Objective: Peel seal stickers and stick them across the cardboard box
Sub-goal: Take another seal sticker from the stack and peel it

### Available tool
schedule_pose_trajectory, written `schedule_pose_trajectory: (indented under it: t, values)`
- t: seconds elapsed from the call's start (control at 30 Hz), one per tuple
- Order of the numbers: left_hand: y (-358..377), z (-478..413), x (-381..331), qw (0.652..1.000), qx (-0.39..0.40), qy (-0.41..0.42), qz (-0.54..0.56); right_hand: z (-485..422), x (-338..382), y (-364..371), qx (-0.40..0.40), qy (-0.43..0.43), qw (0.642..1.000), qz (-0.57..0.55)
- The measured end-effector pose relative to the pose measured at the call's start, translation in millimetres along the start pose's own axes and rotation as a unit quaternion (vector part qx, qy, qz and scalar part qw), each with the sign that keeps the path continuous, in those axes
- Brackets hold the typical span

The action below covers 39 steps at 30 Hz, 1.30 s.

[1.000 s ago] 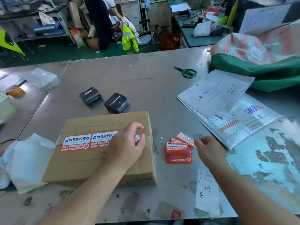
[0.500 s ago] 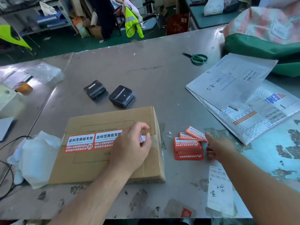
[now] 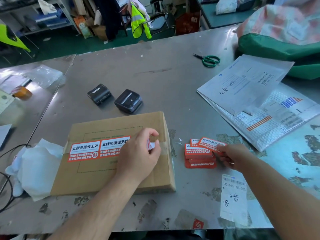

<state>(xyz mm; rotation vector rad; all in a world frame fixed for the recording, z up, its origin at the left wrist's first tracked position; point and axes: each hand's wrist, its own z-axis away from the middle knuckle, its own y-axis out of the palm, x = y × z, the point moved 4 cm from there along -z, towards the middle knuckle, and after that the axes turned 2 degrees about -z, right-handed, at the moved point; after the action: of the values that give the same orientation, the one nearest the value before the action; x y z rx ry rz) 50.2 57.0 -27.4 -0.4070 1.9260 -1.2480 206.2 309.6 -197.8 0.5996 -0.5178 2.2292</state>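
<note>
A flat cardboard box [image 3: 107, 177] lies on the metal table in front of me. Two red-and-white seal stickers [image 3: 98, 149] run side by side across its top seam. My left hand [image 3: 138, 156] rests on the box over the right end of the second sticker, thumb and forefinger pinching a small white and red piece. To the right of the box sits a stack of red seal stickers [image 3: 199, 156]. My right hand [image 3: 233, 156] pinches the right end of the top sticker [image 3: 210, 143], which is tilted off the stack.
Two small black devices [image 3: 128, 101] sit behind the box. Green scissors [image 3: 208, 59] lie farther back. White mailers and a bubble envelope [image 3: 251, 101] spread at right, a barcode label [image 3: 233, 198] lies near the front edge, and crumpled white wrapping [image 3: 38, 167] sits left of the box.
My right hand has come in on the sticker stack and taken hold of the top sticker. The left hand stays on the box at the second sticker's end.
</note>
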Motion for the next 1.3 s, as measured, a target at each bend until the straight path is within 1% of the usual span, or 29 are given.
schedule_pose_trajectory:
  t: [0.13,0.3,0.43,0.57,0.67,0.77,0.83,0.93,0.97,1.07,1.13,1.2,1.3]
  values:
    - [0.0,0.4,-0.6,1.0,0.005,0.001,0.004,8.8,2.4,-4.0,-0.003,-0.02,1.0,0.001]
    - [-1.1,1.9,-2.0,1.0,0.005,0.008,0.0,19.9,8.0,-5.8,-0.01,-0.071,0.997,0.025]
    - [-3.6,3.4,-3.7,1.0,0.007,0.011,0.001,33.2,8.9,-2.1,-0.01,-0.113,0.991,0.073]
    - [-4.4,3.7,-4.1,1.0,0.008,0.006,-0.001,35.6,8.4,0.4,-0.02,-0.125,0.987,0.097]
    - [-4.4,3.6,-4.5,1.0,0.01,0.004,-0.002,32.7,10.4,0.0,-0.04,-0.151,0.975,0.161]
    - [-4.7,4.0,-4.8,1.0,0.011,0.007,-0.002,30.0,11.2,-2.1,-0.059,-0.147,0.96,0.231]
    - [-5.4,4.8,-5.1,1.0,0.012,0.008,-0.001,29.7,9.2,-3.6,-0.069,-0.139,0.956,0.249]
    - [-5.9,5.3,-5.1,1.0,0.007,0.008,0.001,35.7,9.7,-3.4,-0.066,-0.149,0.951,0.264]
    - [-6.1,5.5,-4.9,1.0,0.002,0.008,0.003,37.8,10.0,-3.3,-0.061,-0.153,0.954,0.249]
    - [-6.6,6.1,-5.0,1.0,-0.006,0.011,0.008,45.2,10.4,-5.6,-0.029,-0.139,0.978,0.152]
    - [-7.7,6.5,-4.8,1.0,-0.013,0.016,0.011,54.8,12.8,-5.1,0.011,-0.132,0.986,0.102]
    - [-7.7,6.6,-4.6,1.0,-0.017,0.024,0.011,67.1,16.2,-1.2,0.065,-0.139,0.987,0.054]
    - [-7.7,7.2,-5.1,0.999,-0.022,0.033,0.023,85.5,24.7,7.3,0.129,-0.168,0.977,-0.007]
